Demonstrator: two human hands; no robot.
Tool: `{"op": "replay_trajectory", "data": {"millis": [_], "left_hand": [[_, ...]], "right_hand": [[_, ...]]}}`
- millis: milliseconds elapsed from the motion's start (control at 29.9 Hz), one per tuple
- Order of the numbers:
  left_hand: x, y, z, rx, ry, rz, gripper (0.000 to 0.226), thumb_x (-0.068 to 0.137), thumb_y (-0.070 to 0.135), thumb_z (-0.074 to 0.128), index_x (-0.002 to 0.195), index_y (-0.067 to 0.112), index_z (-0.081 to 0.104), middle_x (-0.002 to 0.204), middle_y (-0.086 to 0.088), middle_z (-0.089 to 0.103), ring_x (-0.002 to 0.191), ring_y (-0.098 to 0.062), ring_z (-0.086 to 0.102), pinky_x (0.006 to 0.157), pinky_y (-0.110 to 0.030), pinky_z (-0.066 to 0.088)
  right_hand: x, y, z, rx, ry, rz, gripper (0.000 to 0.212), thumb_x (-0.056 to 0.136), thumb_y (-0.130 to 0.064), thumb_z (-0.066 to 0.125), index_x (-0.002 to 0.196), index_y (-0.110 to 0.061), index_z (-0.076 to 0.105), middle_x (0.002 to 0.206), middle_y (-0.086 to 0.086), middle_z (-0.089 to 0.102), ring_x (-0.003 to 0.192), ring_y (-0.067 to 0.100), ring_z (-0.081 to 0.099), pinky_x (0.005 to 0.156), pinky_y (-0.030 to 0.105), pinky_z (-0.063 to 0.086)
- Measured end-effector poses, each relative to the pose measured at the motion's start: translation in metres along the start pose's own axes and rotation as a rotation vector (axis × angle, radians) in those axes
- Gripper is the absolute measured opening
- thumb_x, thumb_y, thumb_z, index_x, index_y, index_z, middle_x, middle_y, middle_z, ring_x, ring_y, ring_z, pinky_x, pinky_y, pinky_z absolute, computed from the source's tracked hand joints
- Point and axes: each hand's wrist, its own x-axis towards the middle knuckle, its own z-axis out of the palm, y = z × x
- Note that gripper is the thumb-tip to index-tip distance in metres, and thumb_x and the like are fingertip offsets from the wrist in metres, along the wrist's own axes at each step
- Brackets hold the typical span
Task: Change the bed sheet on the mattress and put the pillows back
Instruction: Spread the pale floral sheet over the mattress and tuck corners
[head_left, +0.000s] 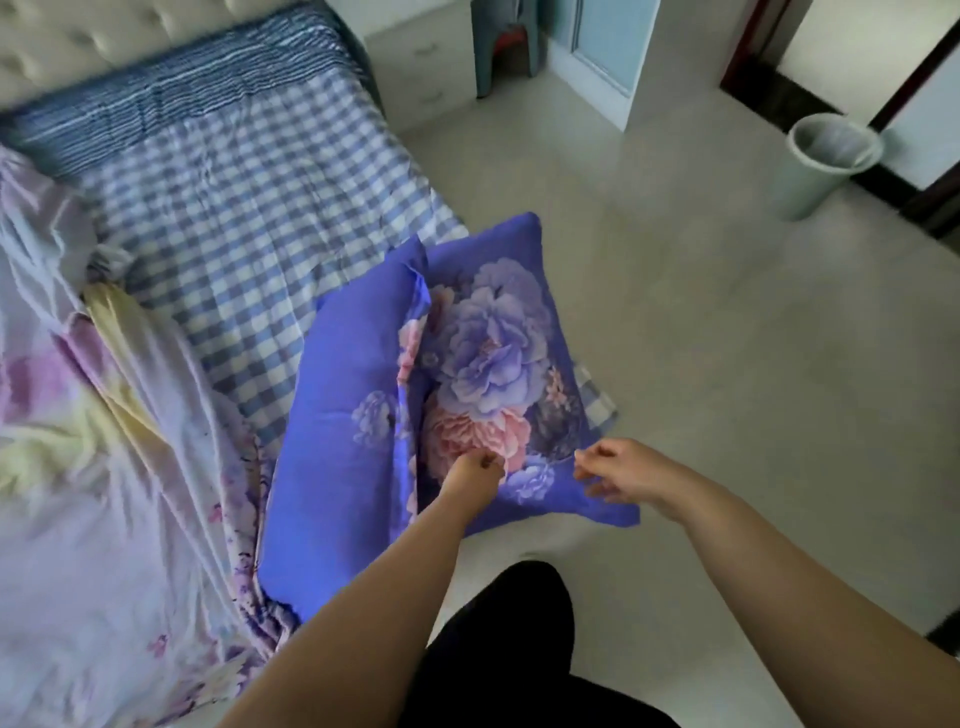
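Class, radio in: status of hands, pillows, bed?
Left hand pinching floral pillow; right hand at its corner, grip unclear. Second pillow alongside. Checked sheet on mattress; pale floral sheet bunched there.

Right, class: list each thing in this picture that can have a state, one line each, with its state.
Left hand: pinching the floral pillow.
Right hand: fingers loosely curled at the pillow's edge, grip unclear.
Floral pillow: at the bed's edge, overhanging the floor.
Checked sheet: spread on the mattress, wrinkled.
Pastel sheet: bunched up on the bed.
Waste bin: upright.
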Motion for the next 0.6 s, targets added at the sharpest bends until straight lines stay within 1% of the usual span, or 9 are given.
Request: {"op": "replay_trajectory", "data": {"millis": [67,167,234,267,301,334,401,502,602], "left_hand": [[0.026,0.035,0.004,-0.019,0.015,0.008,0.017,0.093,0.017,0.051,0.085,0.011,0.064,0.101,-0.020,0.068,0.096,-0.035,0.064,0.077,-0.036,0.050],[0.067,0.078,0.009,-0.015,0.059,-0.005,0.021,0.094,0.015,0.048,0.089,0.005,0.065,0.101,-0.022,0.067,0.098,-0.035,0.063,0.084,-0.038,0.048],[0.096,0.106,0.013,-0.047,0.082,-0.056,0.020,0.095,0.022,0.048,0.097,0.010,0.064,0.106,-0.017,0.067,0.101,-0.032,0.063,0.082,-0.033,0.048],[0.110,0.122,0.015,-0.053,0.078,-0.081,0.018,0.095,0.025,0.048,0.095,0.015,0.063,0.107,-0.015,0.067,0.101,-0.030,0.064,0.083,-0.032,0.049],[0.123,0.138,0.017,-0.057,0.067,-0.099,0.016,0.096,0.026,0.048,0.086,0.020,0.060,0.106,-0.013,0.067,0.100,-0.028,0.064,0.083,-0.030,0.048],[0.137,0.157,0.019,-0.056,0.055,-0.101,0.020,0.096,0.025,0.048,0.077,0.024,0.054,0.101,-0.012,0.066,0.095,-0.026,0.063,0.082,-0.029,0.047],[0.161,0.198,0.020,-0.035,0.042,-0.109,0.029,0.096,0.023,0.047,0.067,0.025,0.048,0.091,-0.009,0.059,0.084,-0.021,0.055,0.078,-0.028,0.045],[0.199,0.258,0.019,-0.029,0.040,-0.104,0.028,0.096,0.022,0.046,0.077,0.005,0.057,0.089,-0.025,0.056,0.078,-0.024,0.052,0.072,-0.032,0.042],[0.243,0.310,0.013,-0.064,0.088,-0.087,0.022,0.094,0.023,0.049,0.084,0.009,0.062,0.083,-0.011,0.056,0.076,-0.020,0.051,0.069,-0.030,0.040]], "right_hand": [[0.020,-0.016,-0.032,0.000,0.004,-0.019,0.019,0.098,-0.030,0.048,0.083,-0.019,0.052,0.086,-0.003,0.064,0.067,0.010,0.058,0.060,0.023,0.040],[0.055,-0.041,-0.082,-0.011,0.016,-0.029,0.018,0.099,-0.028,0.047,0.084,-0.018,0.052,0.087,-0.001,0.063,0.068,0.012,0.058,0.061,0.023,0.043],[0.079,-0.059,-0.124,-0.025,0.033,-0.017,0.018,0.099,-0.025,0.047,0.084,-0.017,0.051,0.088,0.001,0.063,0.069,0.013,0.057,0.059,0.021,0.043],[0.090,-0.068,-0.147,-0.040,0.041,-0.001,0.017,0.099,-0.025,0.047,0.085,-0.016,0.051,0.088,0.002,0.062,0.069,0.014,0.058,0.058,0.021,0.044],[0.101,-0.076,-0.169,-0.056,0.050,0.010,0.017,0.099,-0.025,0.048,0.085,-0.016,0.052,0.087,0.002,0.062,0.070,0.014,0.058,0.058,0.021,0.044],[0.113,-0.084,-0.192,-0.063,0.062,0.018,0.018,0.098,-0.025,0.048,0.084,-0.016,0.052,0.086,0.002,0.063,0.069,0.014,0.059,0.058,0.021,0.044],[0.137,-0.099,-0.236,-0.038,0.098,0.038,0.018,0.098,-0.025,0.049,0.083,-0.015,0.053,0.084,0.002,0.063,0.068,0.015,0.059,0.059,0.023,0.044],[0.181,-0.125,-0.287,0.010,0.126,0.061,0.017,0.098,-0.023,0.048,0.085,-0.014,0.053,0.086,0.004,0.064,0.065,0.015,0.059,0.058,0.024,0.043],[0.232,-0.167,-0.325,0.003,0.069,0.047,0.017,0.099,-0.022,0.048,0.085,-0.014,0.052,0.083,0.003,0.063,0.063,0.015,0.058,0.056,0.024,0.042]]}}
